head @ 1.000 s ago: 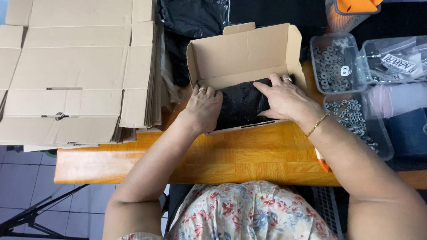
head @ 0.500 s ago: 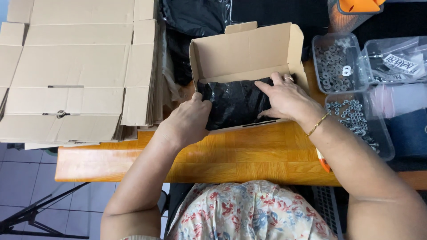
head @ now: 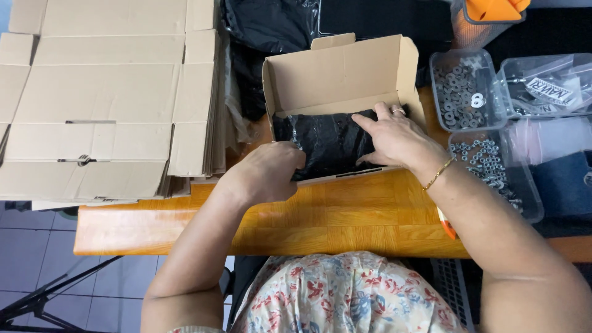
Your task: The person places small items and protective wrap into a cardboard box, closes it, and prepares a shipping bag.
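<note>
While both hands press on it, the black plastic-wrapped bundle (head: 330, 143) lies inside the open cardboard mailer box (head: 339, 71) at the upper middle of the frame, filling the box's tray from side to side. The left hand (head: 271, 172) is curled around the bundle's lower left corner, fingers closed on the wrap at the box's front edge. The right hand (head: 398, 139) lies nearly flat on the bundle's right end, fingers spread and extended, pressing rather than gripping; a ring and a thin gold bracelet (head: 439, 172) show on it.

The box sits on the orange wooden tabletop (head: 345, 216), its lid flap standing up behind. A tall stack of flat cardboard blanks (head: 105, 98) fills the upper left of the frame. At the right, a clear tub of metal washers (head: 459, 89) and another of small nuts (head: 493, 169) stand just beside the box.

The bundle looks a tight fit, so uneven pressing could buckle the thin front wall or tear the glossy wrap. A shove to the right might slide the box into the washer tub, which stands open.
</note>
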